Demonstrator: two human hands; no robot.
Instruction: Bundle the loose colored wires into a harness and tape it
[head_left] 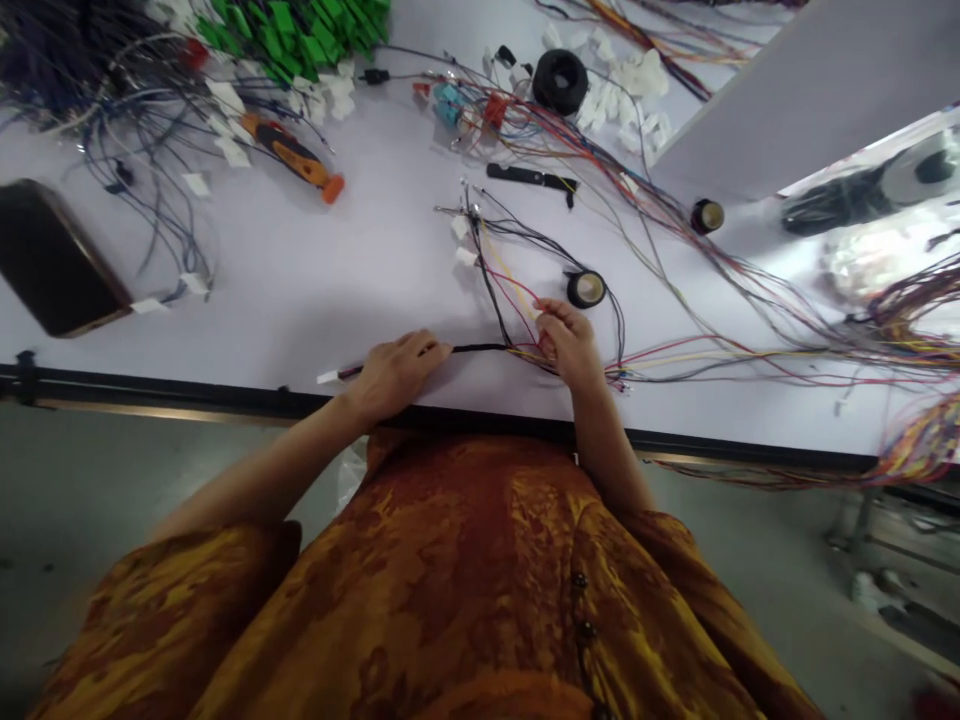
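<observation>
My left hand [397, 375] is closed over a black-taped wire harness [480, 347] near the table's front edge. A white tag [328, 377] sticks out on the far side of that hand. Thin red and yellow wires branch from the harness, and my right hand [566, 340] pinches a red wire [517, 283] among them. Part of the bundle is hidden under the right fingers. A black branch [491, 285] runs up to a cluster of metal terminals [472, 210]. Just above the right hand stands a roll of black tape [585, 289].
At the left lie a phone [60, 258] and an orange cutter [292, 158]. Green connectors [300, 35] are heaped at the back. A black folding knife [529, 177], a larger tape roll [560, 82] and a small roll [706, 216] lie beyond. Long loose wires [750, 350] cross the right side.
</observation>
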